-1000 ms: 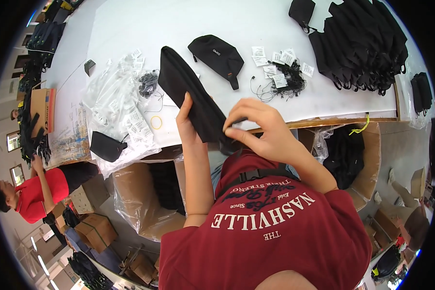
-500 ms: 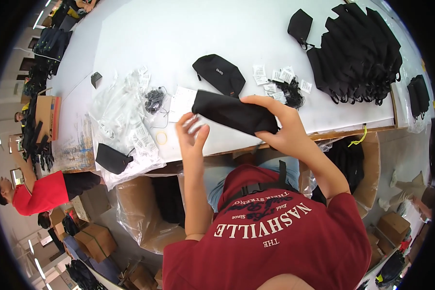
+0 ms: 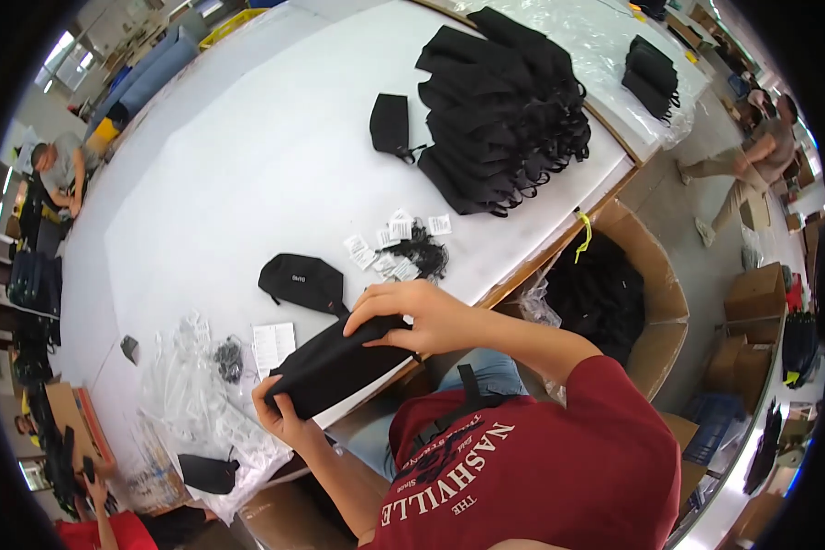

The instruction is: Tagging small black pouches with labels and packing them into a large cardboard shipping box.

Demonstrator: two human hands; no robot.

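Observation:
Both hands hold a long black fabric pouch (image 3: 333, 368) over the table's near edge, tilted with its left end lower. My left hand (image 3: 282, 417) is closed on the left end, thumb and fingers on opposite sides. My right hand (image 3: 414, 316) pinches the upper right end. Just beyond lies another black pouch (image 3: 304, 282) with small pale lettering on its front. A white printed card (image 3: 273, 346) lies partly behind the held pouch. Farther right are white tags (image 3: 396, 236) with a tangle of black cords (image 3: 431, 263).
Clear plastic bags (image 3: 179, 385) lie at the table's left, with a black pouch (image 3: 208, 473) on them. A large pile of black pouches (image 3: 500, 115) covers the far right, a single pouch (image 3: 390, 126) beside it. Below the edge stands an open carton (image 3: 658, 275) with black items. People work farther off.
My left hand, apart from the pouch before, now grips its left end. The head view has turned right, so the table appears rotated and more of the room at right shows.

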